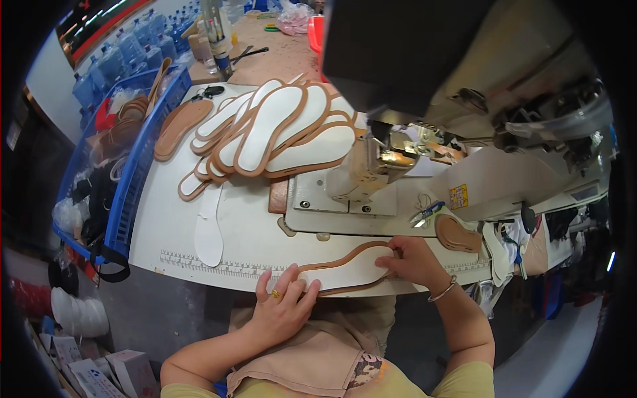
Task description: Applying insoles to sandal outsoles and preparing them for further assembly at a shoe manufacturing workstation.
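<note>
A shoe insole (348,267), white on top with a brown border, lies along the front edge of the sewing machine table. My right hand (418,264) pinches its right end between thumb and fingers. At the other end, my left hand (286,302) rests with fingers spread, their tips touching the insole's edge. Farther back is a heap of similar white and brown insoles (272,129). A loose white insole piece (210,232) lies left of my hands, over the printed ruler scale (225,266).
The sewing machine (371,166) stands behind the insole, its dark head overhanging. Blue-handled thread snips (426,213) and a brown insole piece (456,233) lie at right. A blue crate (126,192) full of materials flanks the table's left side. Several water bottles (129,50) stand beyond.
</note>
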A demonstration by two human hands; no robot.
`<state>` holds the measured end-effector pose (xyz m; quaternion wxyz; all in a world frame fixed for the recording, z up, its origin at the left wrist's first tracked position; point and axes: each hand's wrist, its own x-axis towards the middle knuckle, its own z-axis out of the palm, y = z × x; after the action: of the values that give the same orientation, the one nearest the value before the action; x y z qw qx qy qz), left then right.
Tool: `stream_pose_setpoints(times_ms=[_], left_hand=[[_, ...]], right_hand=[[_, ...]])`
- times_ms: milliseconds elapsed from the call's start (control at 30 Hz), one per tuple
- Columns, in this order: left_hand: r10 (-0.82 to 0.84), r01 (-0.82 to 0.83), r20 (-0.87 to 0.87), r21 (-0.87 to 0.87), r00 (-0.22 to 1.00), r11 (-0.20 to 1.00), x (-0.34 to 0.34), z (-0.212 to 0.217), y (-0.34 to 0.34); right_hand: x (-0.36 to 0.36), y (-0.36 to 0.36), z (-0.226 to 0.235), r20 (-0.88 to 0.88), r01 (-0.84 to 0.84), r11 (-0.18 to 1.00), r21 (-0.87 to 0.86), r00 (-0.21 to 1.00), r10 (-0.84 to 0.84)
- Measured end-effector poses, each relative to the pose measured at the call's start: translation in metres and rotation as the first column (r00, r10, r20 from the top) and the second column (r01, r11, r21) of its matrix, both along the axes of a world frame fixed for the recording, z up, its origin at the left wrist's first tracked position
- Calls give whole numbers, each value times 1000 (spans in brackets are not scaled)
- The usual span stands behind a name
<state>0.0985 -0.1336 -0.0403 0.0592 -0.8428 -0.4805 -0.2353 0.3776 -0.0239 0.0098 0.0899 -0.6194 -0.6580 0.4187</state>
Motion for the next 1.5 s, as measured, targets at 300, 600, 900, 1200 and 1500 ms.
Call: stream_pose_setpoints(times_ms=[300, 600, 900, 1200, 1500], left_hand=[[-82, 75, -268, -38, 960, 996, 72, -8, 8], [-103, 78, -317, -90, 943, 993, 73, -7, 6], [-61, 56, -395, -25, 917, 998, 82, 1, 9], [-77, 76, -398, -18, 914, 997, 97, 13, 23], [-293, 269, -26, -325, 956, 907, 98, 25, 60]], right_hand=[[-5, -1, 2, 32, -26, 994, 108, 999, 23], [13, 11, 8, -38, -64, 976, 208, 997, 73], [37, 15, 7, -12, -10, 934, 357, 1000, 16], [146, -61, 75, 378, 90, 952, 293, 904, -201], [72, -90, 23, -73, 297, 815, 497, 951, -301]])
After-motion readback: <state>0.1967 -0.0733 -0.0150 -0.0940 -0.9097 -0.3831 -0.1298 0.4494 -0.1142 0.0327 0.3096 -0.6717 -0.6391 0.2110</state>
